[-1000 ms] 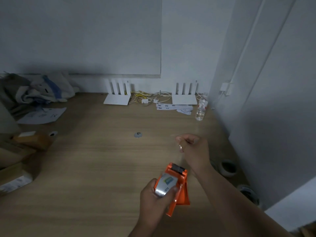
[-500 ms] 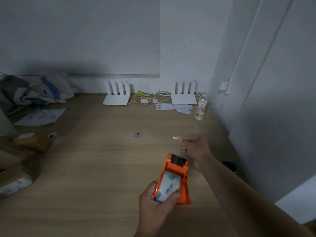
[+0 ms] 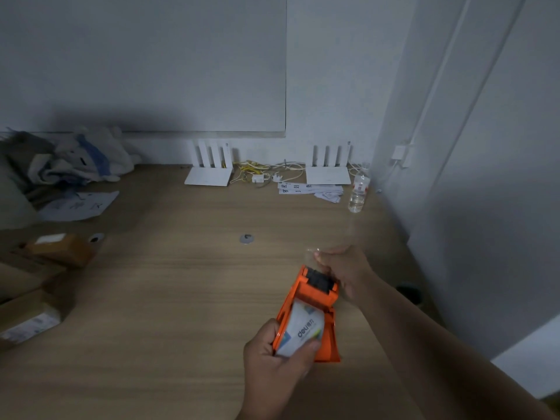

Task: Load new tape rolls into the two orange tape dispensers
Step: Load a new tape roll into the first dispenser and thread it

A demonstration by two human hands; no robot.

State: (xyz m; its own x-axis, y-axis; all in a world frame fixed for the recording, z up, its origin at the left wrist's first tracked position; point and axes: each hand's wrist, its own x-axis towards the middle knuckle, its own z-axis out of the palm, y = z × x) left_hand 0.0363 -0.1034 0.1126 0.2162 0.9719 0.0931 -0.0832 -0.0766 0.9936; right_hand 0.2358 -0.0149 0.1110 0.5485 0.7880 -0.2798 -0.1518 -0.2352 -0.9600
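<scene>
Orange tape dispenser (image 3: 315, 301): one unit, held above the near right part of the wooden table (image 3: 169, 298), black cutter end pointing away from the person, a tape roll (image 3: 300, 331) with a white printed label seated in its body. Left hand (image 3: 275, 362): wrapped round the near end of the dispenser, thumb pressed on the roll's label, fingers closed on the orange side plate. Right hand (image 3: 342, 268): just beyond the cutter end, fingers curled together, pinching a clear strip of tape (image 3: 312, 251); whether the strip runs unbroken to the roll cannot be told. Table, further items: small grey disc (image 3: 246, 238) mid-surface; clear plastic bottle (image 3: 357, 194) upright near the right wall; two white routers (image 3: 209, 174) at the back edge with yellow and white cables (image 3: 263, 172) between them; printed paper slips (image 3: 306, 188) before the right router; crumpled cloth (image 3: 66, 159) and a sheet of paper (image 3: 75, 204) at back left; cardboard boxes (image 3: 57, 250) along the left edge.
</scene>
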